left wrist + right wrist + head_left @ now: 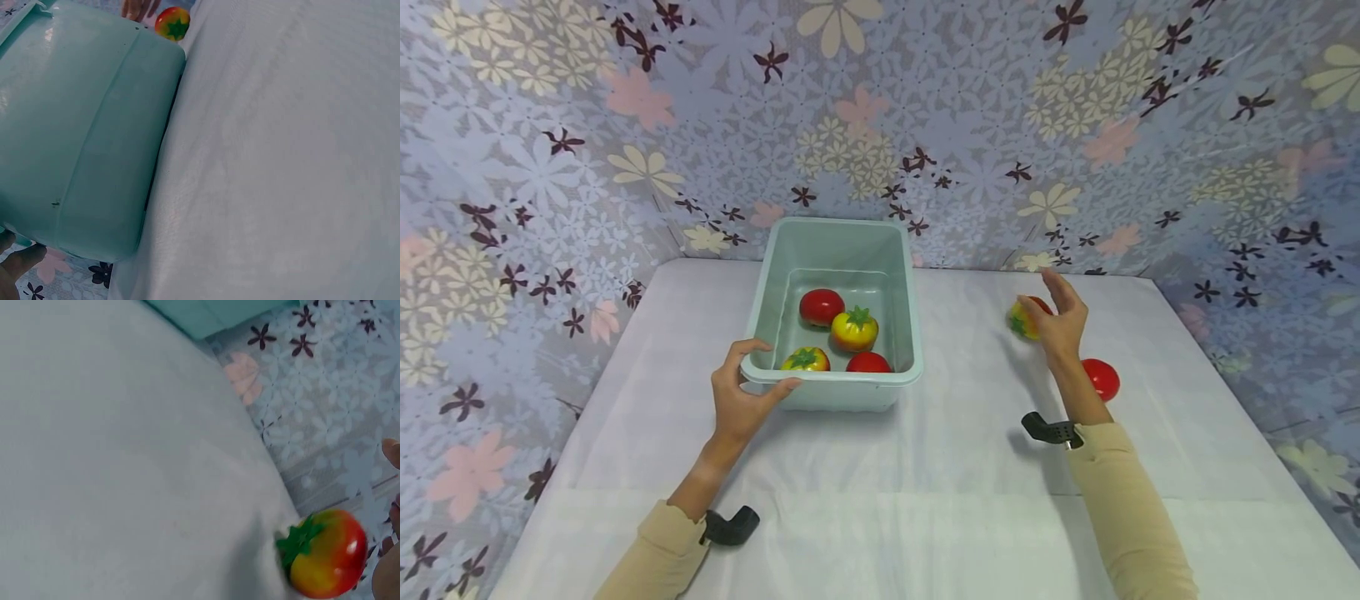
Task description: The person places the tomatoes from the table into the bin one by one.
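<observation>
Tomato (1022, 322): far right of worktop (955, 467), right of tub (835, 377)
Right hand (1063, 331): released, thumb and fingers spread at tomato; contact can't tell
Red fruit (1103, 380): worktop, nearer than tomato, beside right wrist
Tub load: two red fruits (822, 307), two yellow tomatoes (854, 332)
Left hand (739, 398): grasping tub's near left corner
Backdrop (955, 125): flowered, beyond worktop
</observation>
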Motion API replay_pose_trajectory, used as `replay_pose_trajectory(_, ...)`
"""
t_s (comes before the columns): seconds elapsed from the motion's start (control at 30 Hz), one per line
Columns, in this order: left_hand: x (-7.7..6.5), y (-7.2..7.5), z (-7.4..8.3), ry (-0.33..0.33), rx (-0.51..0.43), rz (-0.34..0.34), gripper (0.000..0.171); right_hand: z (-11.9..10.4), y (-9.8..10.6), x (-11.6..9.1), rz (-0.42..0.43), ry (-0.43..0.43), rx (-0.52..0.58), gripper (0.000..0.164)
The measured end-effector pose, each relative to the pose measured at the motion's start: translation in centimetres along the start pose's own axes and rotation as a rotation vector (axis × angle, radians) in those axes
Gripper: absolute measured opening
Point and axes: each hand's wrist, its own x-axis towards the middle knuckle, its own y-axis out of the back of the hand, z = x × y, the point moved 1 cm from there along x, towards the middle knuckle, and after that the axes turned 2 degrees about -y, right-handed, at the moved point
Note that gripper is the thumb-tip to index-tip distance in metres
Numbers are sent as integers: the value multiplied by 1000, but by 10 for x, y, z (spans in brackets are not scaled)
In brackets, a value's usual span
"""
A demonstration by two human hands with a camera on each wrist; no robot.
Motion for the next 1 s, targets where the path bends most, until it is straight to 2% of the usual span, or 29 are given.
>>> replay_pose_trajectory(0.13, 1, -2, 0, 0, 1, -1, 74, 10, 6, 2, 36, -25, -103, 68)
replay_pose_trajectory(0.27, 1, -3, 0, 2, 10, 1, 75, 16, 10, 3, 52, -42, -143, 68)
replay_pose_trajectory(0.53, 2, -5, 0, 7, 20, 9, 70, 30, 14, 8, 26, -96, -271, 71)
replay_pose_trajectory(0.73, 3, -8, 0, 3, 33, 13, 74, 40, 16, 11, 0, -154, -275, 78)
replay_pose_trajectory(1.0, 4, -11, 3, 27, 22, 23, 72, 46, 15, 15, -4, -179, -281, 80)
